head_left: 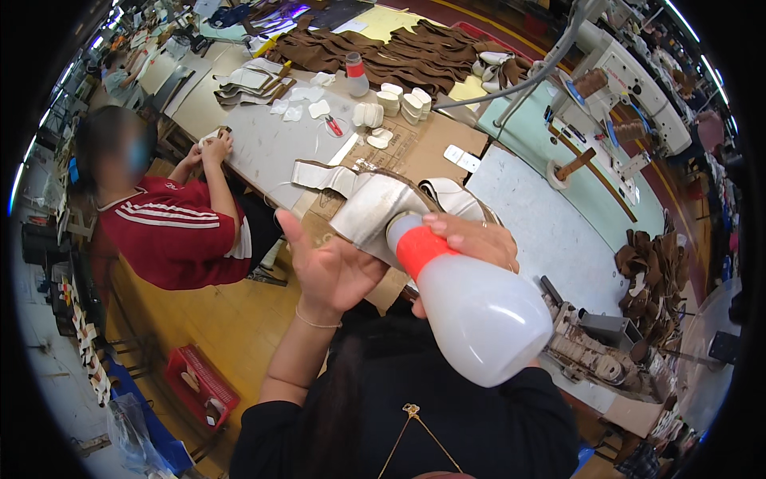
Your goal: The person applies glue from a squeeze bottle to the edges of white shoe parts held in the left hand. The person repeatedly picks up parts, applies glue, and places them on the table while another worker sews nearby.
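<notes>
My right hand (485, 239) is wrapped round a white plastic bottle (483, 319) with a red band at its neck. The bottle is tilted, its neck against a pale grey strap-like piece (373, 209) of leather or fabric; the contact point is partly hidden. Palm up, my left hand (339, 267) lies at the near edge of that piece, thumb stretched wide and fingertips hidden under it. Beyond it a curved, dark-edged pale piece (459, 198) lies on the cardboard (427, 148).
Several pale oval pads (389, 97), red-handled snips (333, 125) and another red-banded bottle (356, 76) stand or lie farther back. Brown strips (383, 56) cover the far table. A sewing machine (630, 88) is at right. A co-worker in red (179, 231) sits at left, handling a pale piece.
</notes>
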`<control>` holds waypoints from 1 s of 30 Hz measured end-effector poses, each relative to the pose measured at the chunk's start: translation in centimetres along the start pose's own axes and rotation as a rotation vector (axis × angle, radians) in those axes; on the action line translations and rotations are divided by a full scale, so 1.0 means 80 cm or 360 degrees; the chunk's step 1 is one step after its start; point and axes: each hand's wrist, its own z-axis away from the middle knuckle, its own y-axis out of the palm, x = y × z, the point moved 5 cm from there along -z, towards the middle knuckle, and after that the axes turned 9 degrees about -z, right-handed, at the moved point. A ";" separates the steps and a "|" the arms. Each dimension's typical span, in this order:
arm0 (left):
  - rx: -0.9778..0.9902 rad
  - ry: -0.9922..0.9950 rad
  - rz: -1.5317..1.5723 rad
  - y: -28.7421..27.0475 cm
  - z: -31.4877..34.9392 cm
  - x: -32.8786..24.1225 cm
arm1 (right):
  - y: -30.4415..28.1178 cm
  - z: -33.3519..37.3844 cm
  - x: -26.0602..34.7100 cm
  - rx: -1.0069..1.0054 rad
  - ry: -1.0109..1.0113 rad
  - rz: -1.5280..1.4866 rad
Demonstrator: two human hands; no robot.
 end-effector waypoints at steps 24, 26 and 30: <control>-0.0066 0.0085 -0.0034 -0.022 -0.011 -0.009 | -0.076 0.004 -0.033 -0.1184 0.0270 0.0072; 0.0033 0.0065 -0.0130 -0.019 -0.008 -0.009 | -0.070 0.011 -0.037 -0.1163 0.0358 -0.0008; -0.0095 0.0117 -0.0169 -0.024 -0.001 -0.005 | -0.011 -0.006 -0.033 -0.0690 0.0196 -0.0532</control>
